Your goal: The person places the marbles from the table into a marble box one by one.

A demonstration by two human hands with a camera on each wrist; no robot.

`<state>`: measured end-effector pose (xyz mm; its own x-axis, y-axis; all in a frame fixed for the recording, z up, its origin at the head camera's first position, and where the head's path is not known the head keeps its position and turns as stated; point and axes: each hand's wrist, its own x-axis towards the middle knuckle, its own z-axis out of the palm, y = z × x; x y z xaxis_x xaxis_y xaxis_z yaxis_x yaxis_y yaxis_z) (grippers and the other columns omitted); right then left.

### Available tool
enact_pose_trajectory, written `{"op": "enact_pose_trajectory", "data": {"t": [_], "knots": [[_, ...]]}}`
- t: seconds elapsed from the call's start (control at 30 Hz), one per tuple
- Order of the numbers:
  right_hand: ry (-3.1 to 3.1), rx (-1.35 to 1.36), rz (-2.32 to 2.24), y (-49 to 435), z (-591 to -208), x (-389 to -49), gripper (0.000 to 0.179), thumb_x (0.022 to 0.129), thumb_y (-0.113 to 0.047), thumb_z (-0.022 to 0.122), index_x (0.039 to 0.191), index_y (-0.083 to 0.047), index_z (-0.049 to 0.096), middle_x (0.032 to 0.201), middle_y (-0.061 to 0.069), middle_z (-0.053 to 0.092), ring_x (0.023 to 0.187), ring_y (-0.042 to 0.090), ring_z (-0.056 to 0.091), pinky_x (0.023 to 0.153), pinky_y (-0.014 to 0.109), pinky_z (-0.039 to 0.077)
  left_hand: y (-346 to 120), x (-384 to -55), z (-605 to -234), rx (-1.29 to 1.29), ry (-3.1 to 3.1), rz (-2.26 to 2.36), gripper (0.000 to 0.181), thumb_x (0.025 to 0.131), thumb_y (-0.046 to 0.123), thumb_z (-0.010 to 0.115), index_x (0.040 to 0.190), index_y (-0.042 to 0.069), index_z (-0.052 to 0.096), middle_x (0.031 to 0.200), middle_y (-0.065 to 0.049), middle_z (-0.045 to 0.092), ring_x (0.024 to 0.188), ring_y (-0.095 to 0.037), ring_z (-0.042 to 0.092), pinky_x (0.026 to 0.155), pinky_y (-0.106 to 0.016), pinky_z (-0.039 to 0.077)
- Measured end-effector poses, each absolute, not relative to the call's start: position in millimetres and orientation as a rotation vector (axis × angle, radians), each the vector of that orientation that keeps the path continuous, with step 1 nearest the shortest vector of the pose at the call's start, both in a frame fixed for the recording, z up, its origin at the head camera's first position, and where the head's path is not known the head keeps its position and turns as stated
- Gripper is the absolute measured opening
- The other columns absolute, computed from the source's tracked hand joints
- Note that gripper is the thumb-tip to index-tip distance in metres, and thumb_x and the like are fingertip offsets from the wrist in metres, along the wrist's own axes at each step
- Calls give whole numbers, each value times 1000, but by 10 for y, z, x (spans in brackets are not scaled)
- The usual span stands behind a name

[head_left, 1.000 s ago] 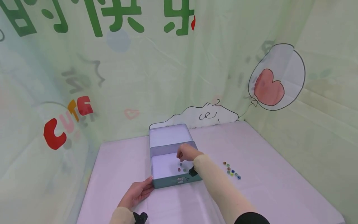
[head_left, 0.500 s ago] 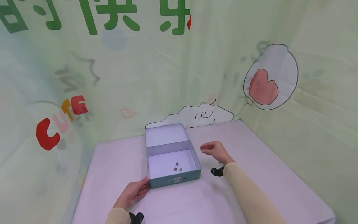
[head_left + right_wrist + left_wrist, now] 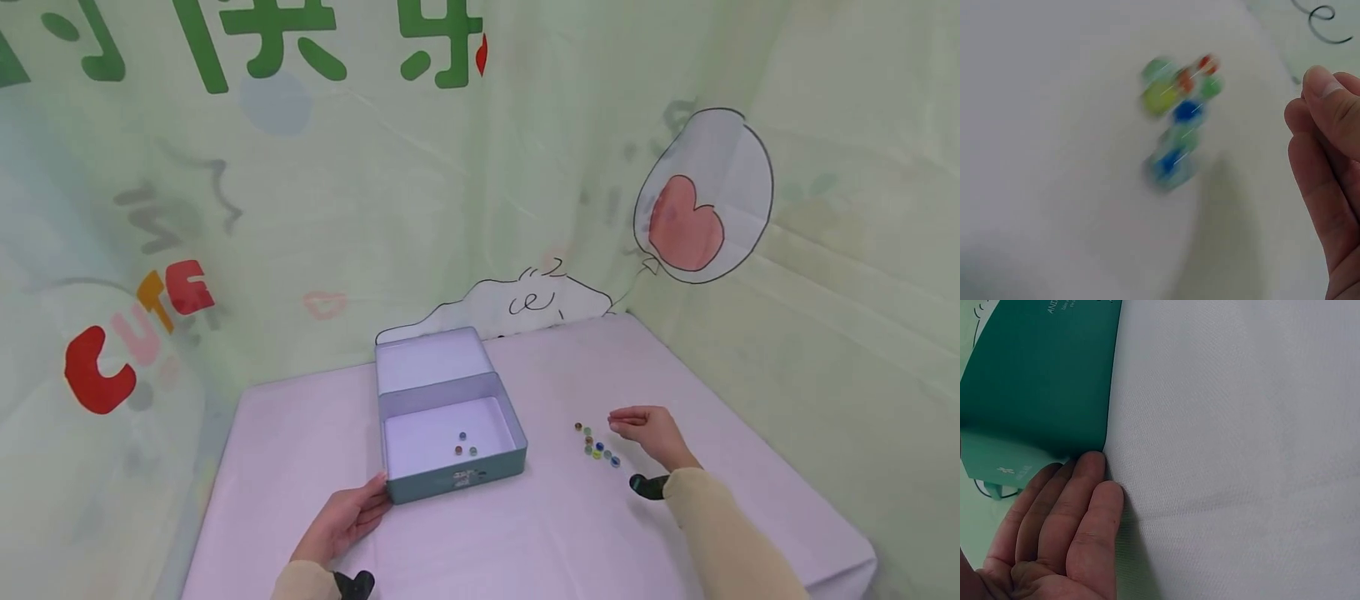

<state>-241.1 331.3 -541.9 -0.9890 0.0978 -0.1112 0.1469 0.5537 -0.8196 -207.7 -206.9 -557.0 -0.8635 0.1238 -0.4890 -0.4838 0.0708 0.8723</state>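
A hinged box (image 3: pixel 457 483), green outside and pale inside, stands with its lid laid back. Three small marbles (image 3: pixel 462 436) lie on its floor. My left hand (image 3: pixel 347 517) rests with extended fingers at the box's near left corner; the left wrist view shows the fingertips (image 3: pixel 1092 464) right at the green wall. To the right of the box, several glass marbles (image 3: pixel 588 440) lie in a loose cluster on the cloth, blurred in the right wrist view. My right hand (image 3: pixel 654 435) hovers just right of them, thumb and forefinger tips close together, no marble visible between them.
A pale cloth covers the table (image 3: pixel 525 533), whose right edge runs diagonally. Printed curtains (image 3: pixel 420 192) with a balloon drawing (image 3: pixel 705 196) and green characters enclose the back and sides.
My right hand has moved from over the box out to the right, past the loose marbles. My left hand stays at the box corner. The head view has shifted slightly right.
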Motion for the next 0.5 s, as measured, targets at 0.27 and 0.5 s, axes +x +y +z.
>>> {"op": "enact_pose_trajectory", "data": {"t": [0.27,0.5], "knots": [[2726,354,-1429,3468,-5876,-2113,44,89,-34,81,122,-5,73,116,10,77,110,24,72,94,33,62,-2081,-2088,-5546,-361,1918,1837,78,101,46,63,140,-19,47,145,-33,50,133,-42,57,112,-52,49],[2804,330,-1382,3333,-5924,-2059,42,85,-32,85,118,-8,75,110,8,78,105,23,73,91,35,62,-2055,-2071,-5576,-376,1904,1842,77,101,45,63,141,-19,46,144,-33,51,132,-41,58,112,-52,50]]}}
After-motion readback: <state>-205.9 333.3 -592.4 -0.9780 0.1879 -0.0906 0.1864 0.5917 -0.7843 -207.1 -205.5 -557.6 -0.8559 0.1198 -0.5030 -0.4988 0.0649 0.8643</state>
